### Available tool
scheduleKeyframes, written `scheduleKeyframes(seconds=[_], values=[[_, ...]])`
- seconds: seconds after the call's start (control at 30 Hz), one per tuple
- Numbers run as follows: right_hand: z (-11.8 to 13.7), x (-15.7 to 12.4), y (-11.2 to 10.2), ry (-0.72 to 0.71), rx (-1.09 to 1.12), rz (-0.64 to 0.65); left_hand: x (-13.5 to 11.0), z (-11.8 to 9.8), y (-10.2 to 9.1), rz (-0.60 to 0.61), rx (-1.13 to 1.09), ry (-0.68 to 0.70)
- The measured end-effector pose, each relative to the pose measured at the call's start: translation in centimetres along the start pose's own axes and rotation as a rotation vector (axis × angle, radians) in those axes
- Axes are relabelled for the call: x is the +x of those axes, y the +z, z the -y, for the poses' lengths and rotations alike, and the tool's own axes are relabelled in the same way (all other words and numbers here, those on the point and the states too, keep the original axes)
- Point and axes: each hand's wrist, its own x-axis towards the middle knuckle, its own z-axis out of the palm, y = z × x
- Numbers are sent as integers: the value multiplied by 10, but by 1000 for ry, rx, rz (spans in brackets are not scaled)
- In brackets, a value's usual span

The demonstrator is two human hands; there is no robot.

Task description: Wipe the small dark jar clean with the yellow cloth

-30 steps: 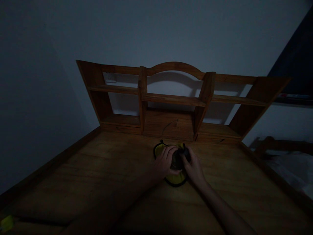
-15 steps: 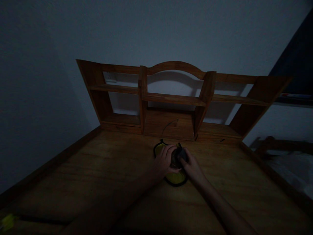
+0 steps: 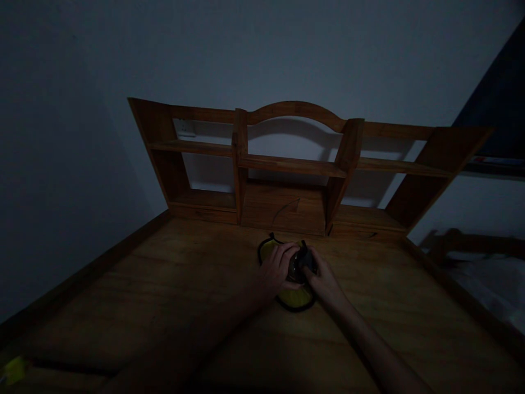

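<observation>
Near the middle of the wooden desk, my left hand [image 3: 279,266] curls around a dark, glossy, rounded object [image 3: 295,267] whose kind is hard to tell in the dim light. From the other side my right hand [image 3: 319,269] grips a dark grey, soft-looking piece [image 3: 308,259], perhaps cloth, with the thumb pressing it against the glossy object. Under both hands lies a yellow cloth-like piece with black edging [image 3: 294,299], partly hidden by them.
A wooden desk shelf [image 3: 291,164] with compartments and small drawers stands at the back of the desk [image 3: 156,284], against the wall. A small yellow thing [image 3: 15,370] is at the lower left. Raised edges bound the desk's sides.
The right hand's grey piece has shifted slightly against the glossy object, and the right thumb has moved a little. The left hand stays almost still.
</observation>
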Motion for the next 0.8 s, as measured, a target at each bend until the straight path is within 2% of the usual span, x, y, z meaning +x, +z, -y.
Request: scheduleKeyframes(seconds=[0.27,0.8], values=[[4,-1,1,-22,-10,-14,1,-4,-8,63,0,-14],[9,-1,1,-20,0,-37,1,-5,-9,58,14,-9]])
